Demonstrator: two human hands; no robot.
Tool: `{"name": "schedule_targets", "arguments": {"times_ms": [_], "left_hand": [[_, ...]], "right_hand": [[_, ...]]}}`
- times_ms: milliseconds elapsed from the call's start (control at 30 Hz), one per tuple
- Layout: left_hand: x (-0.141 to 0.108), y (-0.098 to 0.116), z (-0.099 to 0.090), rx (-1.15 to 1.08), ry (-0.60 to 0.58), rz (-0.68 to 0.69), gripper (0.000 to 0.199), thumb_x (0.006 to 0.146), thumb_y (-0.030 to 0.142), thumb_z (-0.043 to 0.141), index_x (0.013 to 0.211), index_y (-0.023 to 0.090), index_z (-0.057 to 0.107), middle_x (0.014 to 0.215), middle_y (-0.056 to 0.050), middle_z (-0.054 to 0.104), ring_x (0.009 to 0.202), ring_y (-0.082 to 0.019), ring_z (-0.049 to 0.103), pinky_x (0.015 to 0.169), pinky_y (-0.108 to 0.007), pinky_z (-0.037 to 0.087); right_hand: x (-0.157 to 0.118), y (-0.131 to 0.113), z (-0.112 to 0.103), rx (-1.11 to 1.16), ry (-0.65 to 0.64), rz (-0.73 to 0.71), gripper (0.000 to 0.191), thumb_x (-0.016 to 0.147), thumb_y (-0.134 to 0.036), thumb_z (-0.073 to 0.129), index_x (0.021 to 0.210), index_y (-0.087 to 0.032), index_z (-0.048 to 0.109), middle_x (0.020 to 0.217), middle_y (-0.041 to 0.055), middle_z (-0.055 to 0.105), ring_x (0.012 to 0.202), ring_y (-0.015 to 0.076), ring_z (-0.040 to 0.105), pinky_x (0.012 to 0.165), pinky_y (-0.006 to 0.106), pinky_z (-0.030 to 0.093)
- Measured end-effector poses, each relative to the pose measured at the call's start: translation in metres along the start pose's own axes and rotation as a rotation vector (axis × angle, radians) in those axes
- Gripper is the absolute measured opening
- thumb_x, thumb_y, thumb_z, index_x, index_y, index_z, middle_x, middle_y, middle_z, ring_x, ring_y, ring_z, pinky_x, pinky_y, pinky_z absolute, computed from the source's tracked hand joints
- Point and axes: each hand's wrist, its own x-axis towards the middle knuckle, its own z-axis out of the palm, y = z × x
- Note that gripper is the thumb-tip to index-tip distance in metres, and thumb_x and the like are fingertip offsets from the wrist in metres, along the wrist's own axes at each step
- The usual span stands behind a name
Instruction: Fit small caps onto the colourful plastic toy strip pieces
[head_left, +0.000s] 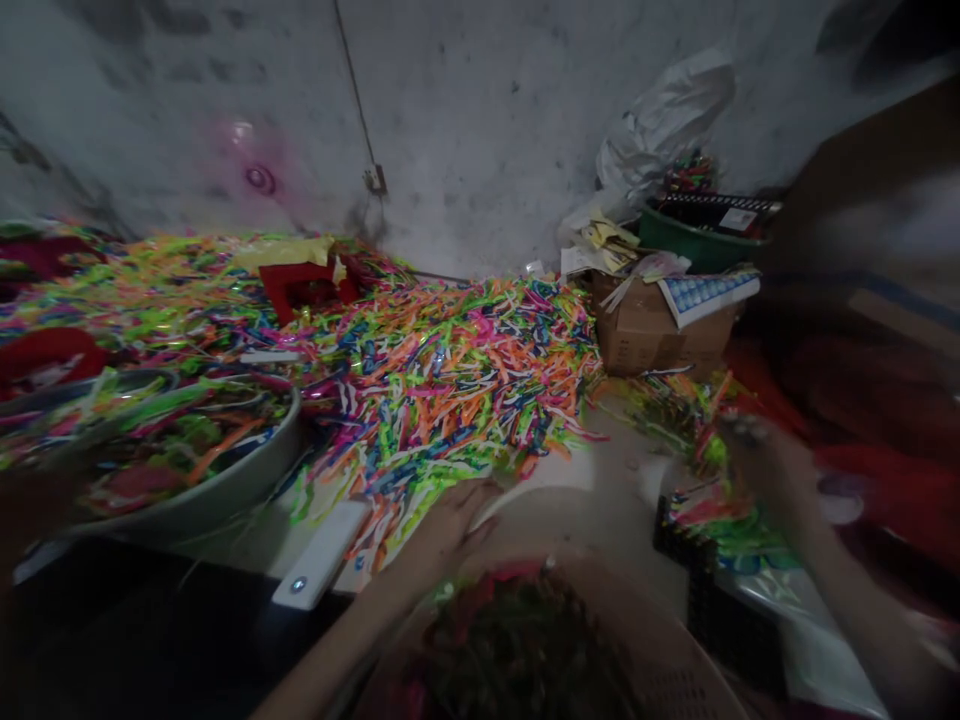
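Observation:
My left hand (pixel 457 515) reaches over the pile of colourful strips (pixel 480 390), at the rim of a pale basin (pixel 622 520). Its fingers look stretched out and apart, with nothing visible in them. Below it, close to me, is a container of dark stringy pieces (pixel 517 640). My right hand (pixel 750 440) is off to the right, smeared by motion, beside a clear plastic bag (pixel 780 580) with bright strips (pixel 742 520). Whether it grips any strips is hidden by the blur.
A large grey tub (pixel 289 450) of mixed strips stands at left, with a dark blurred shape (pixel 37 510), perhaps a hand, near it. A red stool (pixel 281 290), a cardboard box (pixel 660 335) and a green basin (pixel 701 245) stand behind. A white flat piece (pixel 322 555) lies at the front.

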Motion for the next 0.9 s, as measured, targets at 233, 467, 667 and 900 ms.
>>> {"name": "schedule_targets", "arguments": {"times_ms": [233,467,667,900], "left_hand": [[0.064,-0.038,0.086,0.111,-0.261,-0.33,0.071,0.078,0.034,0.066,0.136,0.007,0.034,0.138,-0.022,0.038,0.129,-0.032,0.037,0.102,-0.043,0.037],[0.156,-0.044,0.161,0.317,-0.336,-0.434,0.078,0.08,0.034,0.058,0.145,0.012,0.02,0.15,-0.021,0.012,0.138,-0.036,0.007,0.107,-0.06,0.01],[0.182,-0.058,0.182,0.373,-0.41,-0.495,0.08,0.083,0.042,0.055,0.145,0.01,0.017,0.149,-0.024,0.012,0.135,-0.045,0.011,0.097,-0.067,0.023],[0.169,-0.057,0.155,0.258,-0.469,-0.365,0.075,0.083,0.039,0.057,0.144,0.012,0.022,0.15,-0.019,0.015,0.138,-0.038,0.007,0.107,-0.059,0.011]], "right_hand": [[-0.159,-0.087,0.035,0.402,-0.596,-0.367,0.028,0.081,-0.033,0.05,0.104,-0.024,0.065,0.093,0.0055,0.072,0.082,0.0206,0.068,0.069,0.027,0.052],[-0.203,-0.096,0.057,0.426,-0.703,-0.453,0.039,0.072,-0.028,0.061,0.11,-0.036,0.064,0.097,-0.0054,0.073,0.086,0.0204,0.068,0.072,0.022,0.053],[-0.208,-0.094,0.069,0.443,-0.716,-0.345,0.033,0.079,-0.033,0.063,0.111,-0.027,0.064,0.107,0.004,0.069,0.097,0.0193,0.064,0.086,0.026,0.049],[-0.202,-0.084,0.064,0.446,-0.678,-0.268,0.035,0.084,-0.029,0.056,0.118,-0.022,0.06,0.12,0.0063,0.063,0.109,0.0212,0.057,0.098,0.041,0.042]]}}
